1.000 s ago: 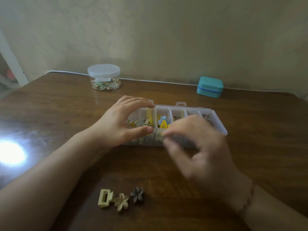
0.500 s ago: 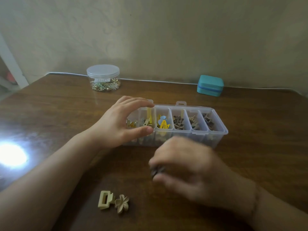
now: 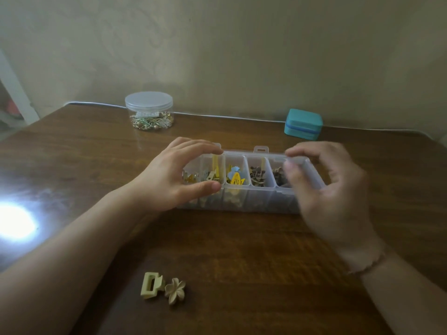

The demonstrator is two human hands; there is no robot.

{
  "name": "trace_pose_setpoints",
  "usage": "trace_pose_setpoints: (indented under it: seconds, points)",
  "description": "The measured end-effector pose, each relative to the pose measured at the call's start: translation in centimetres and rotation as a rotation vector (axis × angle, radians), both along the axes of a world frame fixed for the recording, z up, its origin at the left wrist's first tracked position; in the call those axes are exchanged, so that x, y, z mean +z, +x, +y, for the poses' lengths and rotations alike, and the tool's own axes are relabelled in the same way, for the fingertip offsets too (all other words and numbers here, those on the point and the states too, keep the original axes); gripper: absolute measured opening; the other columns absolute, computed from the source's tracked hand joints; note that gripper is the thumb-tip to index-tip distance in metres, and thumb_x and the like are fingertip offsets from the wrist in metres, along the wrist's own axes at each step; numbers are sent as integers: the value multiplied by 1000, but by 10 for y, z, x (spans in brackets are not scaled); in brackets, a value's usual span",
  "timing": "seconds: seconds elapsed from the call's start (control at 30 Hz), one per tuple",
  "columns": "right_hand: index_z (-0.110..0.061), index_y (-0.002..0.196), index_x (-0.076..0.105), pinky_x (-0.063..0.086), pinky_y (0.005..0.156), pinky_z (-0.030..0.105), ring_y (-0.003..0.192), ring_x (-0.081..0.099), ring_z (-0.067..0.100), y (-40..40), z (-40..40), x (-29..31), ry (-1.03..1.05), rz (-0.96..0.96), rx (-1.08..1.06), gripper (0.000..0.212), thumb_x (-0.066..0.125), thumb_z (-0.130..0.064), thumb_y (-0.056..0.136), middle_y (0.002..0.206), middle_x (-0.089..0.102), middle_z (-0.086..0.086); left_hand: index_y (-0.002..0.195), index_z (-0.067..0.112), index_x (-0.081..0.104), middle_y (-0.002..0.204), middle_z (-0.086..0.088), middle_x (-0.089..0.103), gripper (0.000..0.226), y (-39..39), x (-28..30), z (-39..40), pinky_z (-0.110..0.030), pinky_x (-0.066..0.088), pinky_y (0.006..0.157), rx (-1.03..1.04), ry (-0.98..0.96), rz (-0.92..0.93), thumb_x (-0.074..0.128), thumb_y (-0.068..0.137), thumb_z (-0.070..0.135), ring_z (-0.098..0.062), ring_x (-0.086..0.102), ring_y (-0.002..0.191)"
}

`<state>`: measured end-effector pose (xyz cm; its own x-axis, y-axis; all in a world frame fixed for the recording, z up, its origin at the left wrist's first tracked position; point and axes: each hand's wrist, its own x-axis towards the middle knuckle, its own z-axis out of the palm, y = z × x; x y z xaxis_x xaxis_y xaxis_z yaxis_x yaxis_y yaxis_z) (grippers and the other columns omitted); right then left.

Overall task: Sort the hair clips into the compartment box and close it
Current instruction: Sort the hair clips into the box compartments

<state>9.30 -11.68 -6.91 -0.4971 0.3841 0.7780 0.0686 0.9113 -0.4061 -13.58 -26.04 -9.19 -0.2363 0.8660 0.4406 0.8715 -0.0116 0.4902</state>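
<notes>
A clear compartment box [image 3: 261,198] lies open mid-table, its cells holding yellow, blue and brown hair clips. My left hand [image 3: 169,175] grips the box's left end, thumb on the front wall and fingers over the back rim. Over the right-end cells hovers my right hand [image 3: 333,189], blurred, fingers loosely curved, with no clip visible between thumb and forefinger. On the table near me lie a pale green claw clip [image 3: 151,285] and a beige flower clip [image 3: 174,290], touching each other.
A lidded clear jar [image 3: 149,110] of trinkets stands at the back left and a teal case [image 3: 303,124] at the back right, near the wall. A white cable [image 3: 217,116] runs along the table's far edge. Bright glare [image 3: 14,221] marks the left.
My right hand picked the dark flower clip off the table and carried it up to the box's right end. That clip is gone from beside the beige flower. The left hand stayed put.
</notes>
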Motion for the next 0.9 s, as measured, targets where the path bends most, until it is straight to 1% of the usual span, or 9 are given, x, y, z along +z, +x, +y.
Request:
trace_pose_setpoints:
  seconds: [0.07, 0.17, 0.23, 0.3, 0.5, 0.57, 0.67, 0.73, 0.9]
  points:
    - [-12, 103, 68, 49, 88, 34, 100, 59, 15, -5, -28, -2, 70, -127, 222, 18, 65, -20, 88, 102, 64, 0, 134, 33, 55, 135, 20, 52, 67, 0, 0, 0, -28, 34, 106, -1, 1, 11, 59, 76, 67, -4, 40, 131]
    - [-15, 119, 66, 45, 95, 39, 113, 55, 18, -11, -63, -12, 189, -465, 570, 35, 68, -31, 89, 117, 63, 1, 133, 29, 57, 134, 17, 54, 68, -1, -1, 0, -21, 33, 106, -3, 12, 43, 60, 76, 66, -7, 42, 130]
    - [-21, 133, 55, 45, 95, 40, 119, 50, 17, -13, -73, -22, 270, -635, 669, 49, 66, -42, 89, 126, 56, -1, 134, 30, 57, 133, 22, 52, 70, 0, 0, 0, -9, 29, 103, 0, 1, 36, 59, 75, 68, -3, 40, 130]
    - [-25, 136, 47, 46, 96, 39, 122, 46, 14, -15, -74, -28, 266, -710, 706, 55, 63, -48, 89, 129, 53, -4, 134, 31, 56, 132, 27, 49, 70, 0, 0, 0, -4, 26, 101, 1, -8, 26, 58, 75, 69, 1, 38, 130]
    - [-17, 104, 67, 46, 88, 37, 107, 50, 15, -19, -74, -34, 266, -675, 689, 25, 64, -38, 92, 110, 61, -1, 134, 31, 56, 136, 20, 53, 67, 0, -1, 0, -24, 34, 105, -10, 5, 25, 59, 77, 66, -3, 40, 132]
    - [-17, 105, 66, 46, 87, 38, 107, 50, 16, -19, -76, -33, 284, -666, 668, 27, 64, -41, 91, 110, 61, -1, 134, 31, 56, 136, 19, 54, 67, -1, -2, 1, -25, 34, 106, -8, 10, 14, 60, 77, 66, -3, 40, 132]
    - [-19, 122, 59, 46, 89, 37, 111, 51, 18, -19, -77, -31, 279, -645, 684, 42, 65, -45, 89, 119, 59, 0, 133, 32, 56, 136, 17, 55, 66, -1, -2, 1, -27, 35, 107, -9, 20, 11, 60, 77, 65, -5, 41, 132]
    - [-22, 127, 59, 45, 87, 36, 111, 51, 18, -20, -80, -33, 341, -650, 715, 42, 63, -42, 91, 122, 58, 0, 133, 33, 55, 137, 16, 55, 65, -2, -2, 1, -31, 36, 107, -12, 22, 7, 60, 77, 66, -6, 41, 133]
    - [-17, 109, 70, 45, 76, 37, 100, 56, 21, -20, -79, -41, 398, -590, 743, 24, 65, -33, 92, 107, 66, 3, 133, 35, 55, 137, 14, 56, 66, -3, -3, 2, -35, 37, 109, -12, 25, 2, 59, 77, 68, -7, 41, 134]
